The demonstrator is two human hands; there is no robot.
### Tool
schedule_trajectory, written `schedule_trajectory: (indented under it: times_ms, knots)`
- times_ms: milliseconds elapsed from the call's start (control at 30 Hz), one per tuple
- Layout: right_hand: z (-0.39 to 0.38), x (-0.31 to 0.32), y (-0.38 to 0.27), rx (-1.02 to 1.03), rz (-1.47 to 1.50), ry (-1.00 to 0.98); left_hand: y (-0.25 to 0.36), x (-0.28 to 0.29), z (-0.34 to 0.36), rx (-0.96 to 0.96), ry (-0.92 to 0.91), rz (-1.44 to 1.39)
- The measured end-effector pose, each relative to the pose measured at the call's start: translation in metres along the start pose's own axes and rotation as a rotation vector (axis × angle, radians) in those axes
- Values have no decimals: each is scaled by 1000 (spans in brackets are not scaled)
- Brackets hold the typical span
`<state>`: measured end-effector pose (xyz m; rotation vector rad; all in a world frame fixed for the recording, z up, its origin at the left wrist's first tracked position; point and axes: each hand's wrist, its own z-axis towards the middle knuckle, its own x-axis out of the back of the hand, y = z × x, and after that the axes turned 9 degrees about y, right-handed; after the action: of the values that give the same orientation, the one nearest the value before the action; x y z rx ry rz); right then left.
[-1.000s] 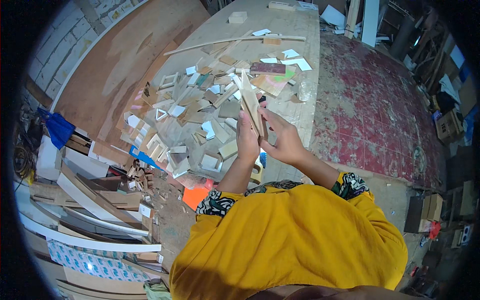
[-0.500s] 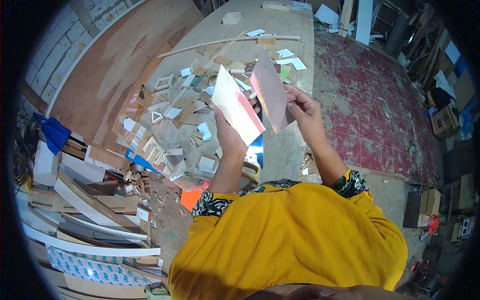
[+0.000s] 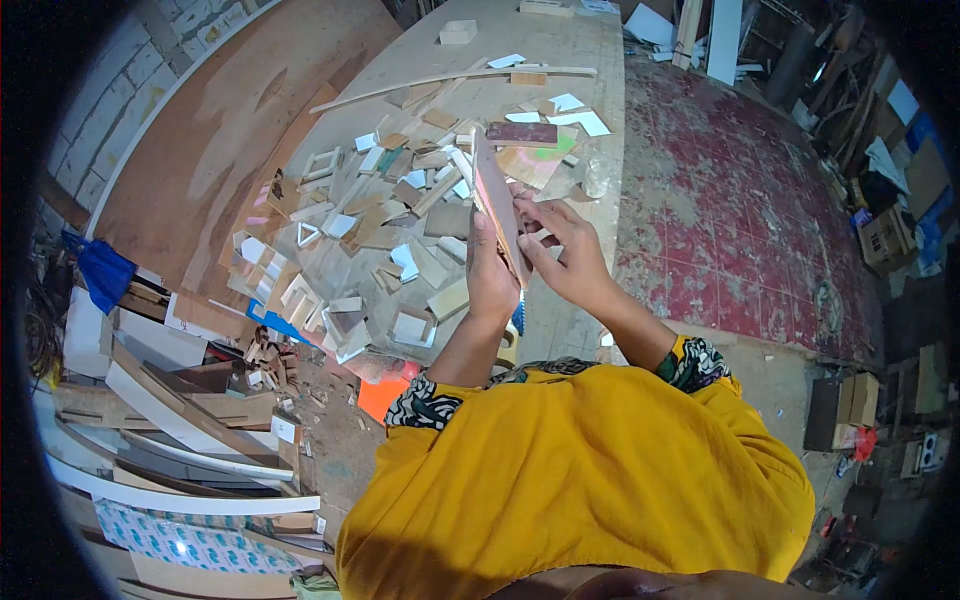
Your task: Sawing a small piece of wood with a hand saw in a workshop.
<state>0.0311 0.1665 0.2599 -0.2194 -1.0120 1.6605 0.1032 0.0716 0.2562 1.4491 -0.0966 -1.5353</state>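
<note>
My left hand (image 3: 492,275) grips two thin boards (image 3: 500,205), laid face to face and tilted nearly edge-on. The right-hand board shows a dull pinkish-brown face; the pale one behind it is mostly hidden. Against that brown face rest the fingertips of my right hand (image 3: 572,255), thumb and fingers apart, with a gap between them. Below the boards, a handsaw's pale handle (image 3: 507,347) and a bit of its blue blade show on the table.
Wood offcuts (image 3: 385,215) lie scattered over the worktable (image 3: 570,320). A long thin strip (image 3: 450,82) crosses its far part, near a dark red block (image 3: 522,134). A large plywood sheet (image 3: 230,130) leans at left. Curved wooden parts (image 3: 190,410) are piled at lower left.
The two boards were held apart, one in each hand; now they are together and turned edge-on in my left hand. My right hand has moved left and loosened its pinch.
</note>
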Motion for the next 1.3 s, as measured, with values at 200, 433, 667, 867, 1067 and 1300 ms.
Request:
schedule_trajectory:
  times_ms: [200, 433, 667, 867, 1067, 1300]
  knots:
    - [1, 7, 6, 34, 218, -136, -3, 7, 5, -103, 113, 174]
    - [-8, 3, 32, -284, 637, -272, -7, 6, 7, -10, 218, 225]
    - [-11, 3, 43, -219, 221, -386, -16, 14, 12, -35, 262, 306]
    - [-15, 7, 41, -800, 952, -229, -2, 19, 17, 135, 198, 202]
    - [-14, 13, 30, -830, 923, -356, -9, 27, 21, 390, 22, 15]
    - [13, 52, 15, 118, -47, -132, 13, 28, 36, 453, 209, -70]
